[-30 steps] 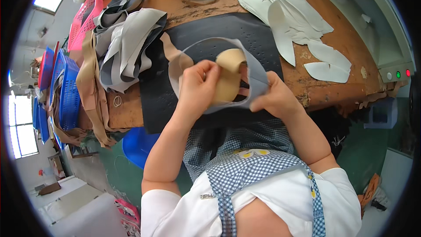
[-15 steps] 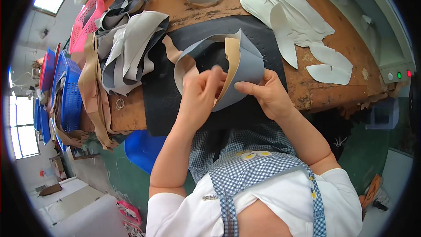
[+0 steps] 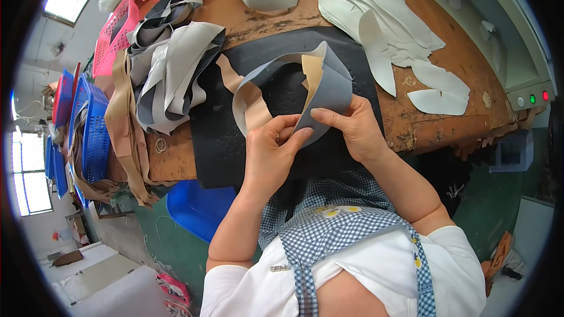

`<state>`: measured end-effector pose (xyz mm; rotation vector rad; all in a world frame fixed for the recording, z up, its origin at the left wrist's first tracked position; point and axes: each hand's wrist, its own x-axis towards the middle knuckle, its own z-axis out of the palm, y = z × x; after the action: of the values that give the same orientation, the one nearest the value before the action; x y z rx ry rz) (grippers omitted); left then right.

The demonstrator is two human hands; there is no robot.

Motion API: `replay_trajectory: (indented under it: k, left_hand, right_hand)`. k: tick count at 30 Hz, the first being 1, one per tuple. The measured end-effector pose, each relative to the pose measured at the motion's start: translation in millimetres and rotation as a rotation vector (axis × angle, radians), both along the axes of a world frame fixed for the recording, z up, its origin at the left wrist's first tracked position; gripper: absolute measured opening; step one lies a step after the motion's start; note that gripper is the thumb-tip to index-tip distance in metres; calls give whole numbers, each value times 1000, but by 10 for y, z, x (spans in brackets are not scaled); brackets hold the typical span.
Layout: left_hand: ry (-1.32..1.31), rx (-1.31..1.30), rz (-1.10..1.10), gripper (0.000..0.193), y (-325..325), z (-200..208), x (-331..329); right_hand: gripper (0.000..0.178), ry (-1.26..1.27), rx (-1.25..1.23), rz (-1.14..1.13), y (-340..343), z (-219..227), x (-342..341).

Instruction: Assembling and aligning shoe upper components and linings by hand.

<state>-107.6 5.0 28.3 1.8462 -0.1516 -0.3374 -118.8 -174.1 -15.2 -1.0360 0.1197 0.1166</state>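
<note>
Left hand (image 3: 269, 151) — since the earlier frame, drawn from within the loop to its near edge; now clamped on the grey band (image 3: 333, 87) at seven o'clock of the loop. Right hand (image 3: 361, 132) — clamped on the same band at four o'clock, thumb outside, other fingertips hidden. Grey band: looped over the black mat (image 3: 218, 149); contact unclear. Tan piece (image 3: 314, 73): along the inner wall, two o'clock, upper end unheld. Risks, as judged: loosened pinch, tan piece skews; uneven pull, band creases or twists.
</note>
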Motion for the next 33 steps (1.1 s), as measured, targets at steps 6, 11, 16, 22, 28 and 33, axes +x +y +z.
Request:
replay_trajectory:
  k: [6, 11, 16, 22, 28, 33]
  left_hand:
    - [36, -5, -14, 23, 39, -26, 15]
    - [14, -98, 20, 21, -55, 91, -29]
    - [-27, -6, 28, 22, -72, 43, 17]
    - [-55, -22, 68, 21, -112, -6, 31]
    - [-29, -58, 112, 21, -174, -42, 36]
    - [-48, -17, 97, 21, -156, -41, 49]
  right_hand:
    - [33, -21, -39, -15, -14, 30, 37]
    - [37, 26, 11, 8, -42, 58, 101]
    - [34, 55, 118, 9, -31, 111, 111]
    - [32, 60, 123, 18, -33, 47, 118]
    - [25, 48, 157, 4, -34, 36, 174]
    - [19, 36, 139, 4, -40, 25, 207]
